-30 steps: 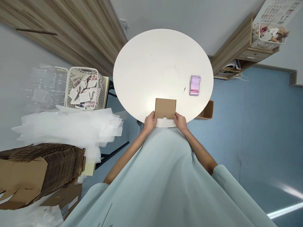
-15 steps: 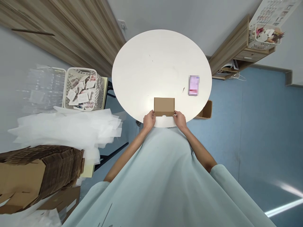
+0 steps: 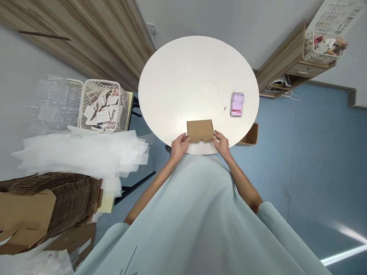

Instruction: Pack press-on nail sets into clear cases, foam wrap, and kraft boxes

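A small brown cardboard box (image 3: 200,130) lies at the near edge of the round white table (image 3: 197,76), its lid down and a half-round notch in its front edge. My left hand (image 3: 179,146) grips the box's near left corner, thumb on the front and fingers along the side. At the near right corner my right hand (image 3: 221,144) holds it in the same way. The inside of the box is hidden. Farther right on the table lies a pinkish-purple rectangular item (image 3: 237,104), blurred into blocks.
Left of the table stand a white basket of small carded packets (image 3: 124,110), a pile of white sheets (image 3: 83,151) and stacked flat cardboard (image 3: 74,198). An open carton (image 3: 252,134) sits on the floor at right. A wooden cabinet (image 3: 296,68) holds another basket (image 3: 321,56).
The box has tilted slightly, its right side a little farther away, and its front edge looks different. Both hands have shifted a little at its corners. The whole view has moved slightly.
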A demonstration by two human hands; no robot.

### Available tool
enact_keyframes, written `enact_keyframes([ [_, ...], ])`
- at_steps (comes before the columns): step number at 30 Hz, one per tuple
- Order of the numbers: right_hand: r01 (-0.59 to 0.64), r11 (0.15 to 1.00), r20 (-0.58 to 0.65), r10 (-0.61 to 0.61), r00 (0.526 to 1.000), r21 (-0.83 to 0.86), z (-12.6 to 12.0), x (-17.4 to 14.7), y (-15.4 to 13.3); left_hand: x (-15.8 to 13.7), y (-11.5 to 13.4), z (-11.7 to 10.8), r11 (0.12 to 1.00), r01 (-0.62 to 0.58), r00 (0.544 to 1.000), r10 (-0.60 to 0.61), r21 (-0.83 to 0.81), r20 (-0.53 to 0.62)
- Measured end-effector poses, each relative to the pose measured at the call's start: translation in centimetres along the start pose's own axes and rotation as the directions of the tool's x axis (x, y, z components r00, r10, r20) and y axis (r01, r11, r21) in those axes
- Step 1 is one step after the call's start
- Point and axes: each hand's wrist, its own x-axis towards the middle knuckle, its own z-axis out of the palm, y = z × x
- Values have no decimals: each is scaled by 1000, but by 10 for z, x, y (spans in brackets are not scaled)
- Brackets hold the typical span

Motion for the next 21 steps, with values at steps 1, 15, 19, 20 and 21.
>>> enact_keyframes([
  [1,8,999,-4,-8,1000,31,-4,-3,-5,-5,3,-4,1000,-20,1000,20,-10,-22],
  [15,8,992,19,-11,1000,126,-9,13,-17,14,10,-12,992,-107,994,104,-63,-41],
  [19,31,989,3,-32,999,145,-4,21,-14,21,8,-9,989,-133,989,129,-68,-71],
  [20,36,987,-3,-36,999,159,-2,23,-13,23,7,-8,988,-136,988,130,-69,-81],
  [21,38,985,-10,-37,999,169,0,25,-13,24,7,-7,988,-137,988,130,-70,-89],
])
